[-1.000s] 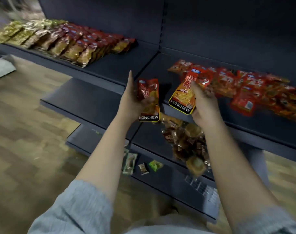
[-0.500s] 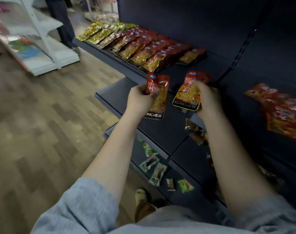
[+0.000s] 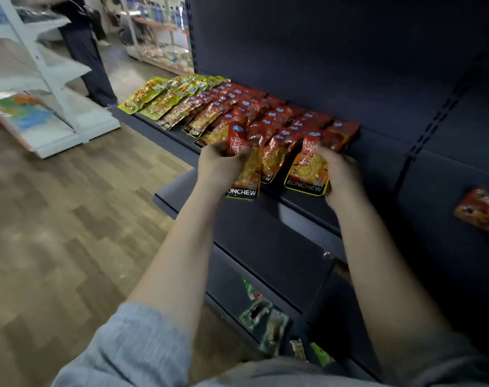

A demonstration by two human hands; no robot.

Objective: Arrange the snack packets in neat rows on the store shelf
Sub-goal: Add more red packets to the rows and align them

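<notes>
Green and red rows (image 3: 209, 107) already fill the left of the shelf (image 3: 377, 163); the left hand (image 3: 218, 166) and right hand (image 3: 339, 174) each grip one packet (image 3: 246, 174) (image 3: 307, 171) at the unfinished right end, while loose packets (image 3: 480, 210) remain further right.

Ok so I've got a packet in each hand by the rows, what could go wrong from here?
1. The left hand and right hand each grip a packet right at the front of the rows. Setting them down could nudge the overlapped packets out of line.
2. The left packet hangs past the shelf edge; released there, it could drop to the lower shelf.
3. The left packet looks creased in the grip, so it may not lie flat.
</notes>
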